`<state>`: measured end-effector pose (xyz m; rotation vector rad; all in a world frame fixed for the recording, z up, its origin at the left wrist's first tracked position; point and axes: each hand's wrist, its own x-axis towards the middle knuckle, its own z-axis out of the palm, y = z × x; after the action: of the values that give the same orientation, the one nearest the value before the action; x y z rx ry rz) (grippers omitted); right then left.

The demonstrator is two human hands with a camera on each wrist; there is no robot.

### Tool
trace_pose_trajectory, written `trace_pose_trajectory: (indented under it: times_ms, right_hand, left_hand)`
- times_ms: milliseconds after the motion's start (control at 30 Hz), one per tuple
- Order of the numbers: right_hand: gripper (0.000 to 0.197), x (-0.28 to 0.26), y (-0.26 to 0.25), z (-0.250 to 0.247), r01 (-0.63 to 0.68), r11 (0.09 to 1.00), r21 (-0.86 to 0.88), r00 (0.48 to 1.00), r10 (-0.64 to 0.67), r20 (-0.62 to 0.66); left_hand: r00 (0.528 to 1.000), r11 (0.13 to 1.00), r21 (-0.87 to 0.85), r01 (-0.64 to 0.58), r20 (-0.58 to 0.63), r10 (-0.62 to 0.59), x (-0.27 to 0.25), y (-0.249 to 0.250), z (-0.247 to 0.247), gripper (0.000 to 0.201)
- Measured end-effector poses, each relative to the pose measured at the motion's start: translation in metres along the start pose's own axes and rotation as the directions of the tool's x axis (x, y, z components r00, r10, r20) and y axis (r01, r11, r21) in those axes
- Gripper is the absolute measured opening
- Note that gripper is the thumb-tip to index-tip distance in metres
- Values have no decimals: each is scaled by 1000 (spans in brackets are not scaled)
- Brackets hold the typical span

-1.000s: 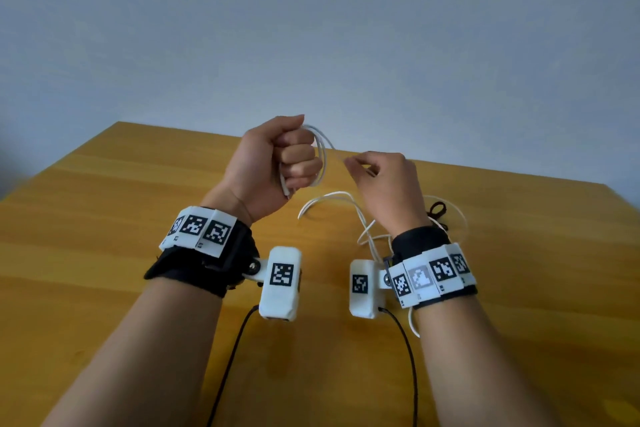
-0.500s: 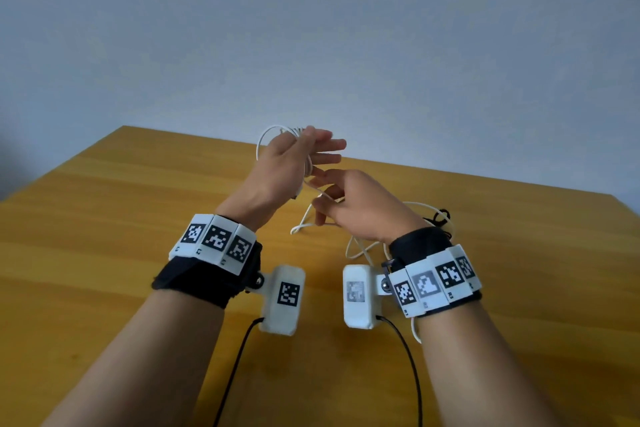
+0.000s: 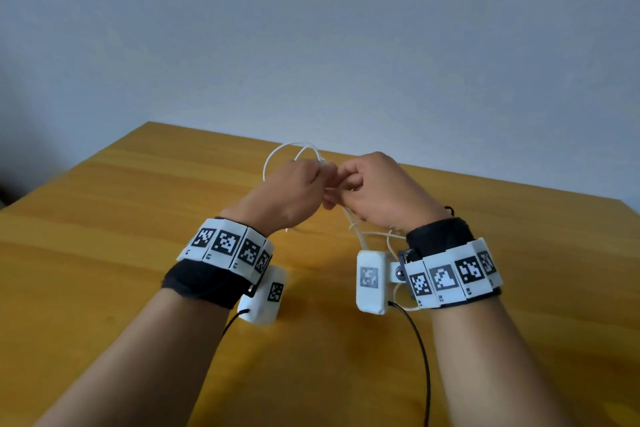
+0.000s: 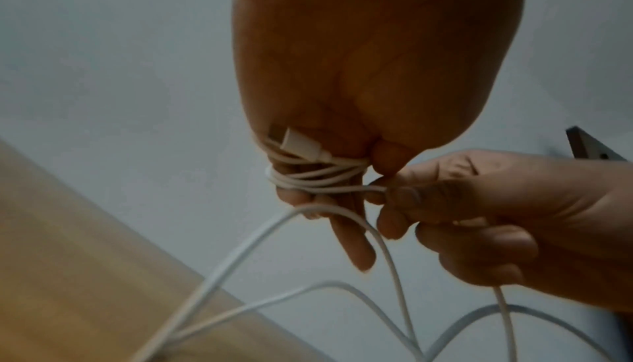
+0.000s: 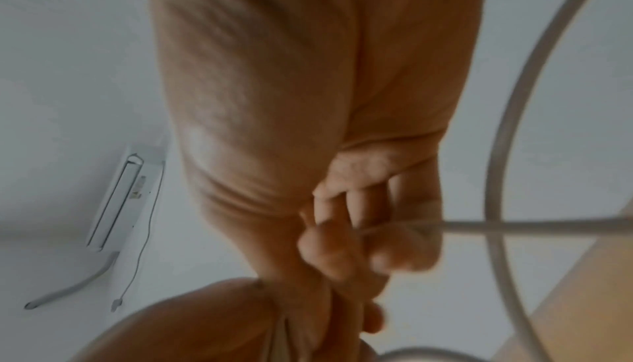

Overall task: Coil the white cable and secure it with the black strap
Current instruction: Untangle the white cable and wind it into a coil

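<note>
My wooden table (image 3: 104,253) meets a plain pale wall (image 3: 311,28); high on that wall hangs an air conditioner (image 5: 120,200).

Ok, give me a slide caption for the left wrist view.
Left hand holds white cable turns around its fingers while right hand pinches the next strand.

The head camera looks forward and down from above both forearms onto the wooden table (image 3: 104,253) and the grey wall beyond. Each wrist camera sits close under its palm, angled up along the fingers toward the wall. All three share the spot where left hand (image 3: 291,191) and right hand (image 3: 384,191) meet on the white cable (image 4: 318,178).
</note>
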<state>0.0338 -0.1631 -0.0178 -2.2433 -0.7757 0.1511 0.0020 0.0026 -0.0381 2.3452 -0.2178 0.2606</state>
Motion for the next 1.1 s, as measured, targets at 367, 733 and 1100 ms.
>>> trace_pose_trajectory:
  times_ms: [367,733,1100]
  right_hand:
    - [24,-52,-34,-9,-59,984,-166,991,38,-129]
    - [22,-126,-45,-39,52,986,-161,967,-90,-239]
    - [32,-131,-41,-50,70,997,-25,918,-74,-390]
  left_hand:
    - [998,990,131,56,-6,-56,-42,45,-26,42]
    - [985,990,40,132,107,-136,-90,91,-12,74]
    - [950,704,-676,218,313,6,-116,124,8,58]
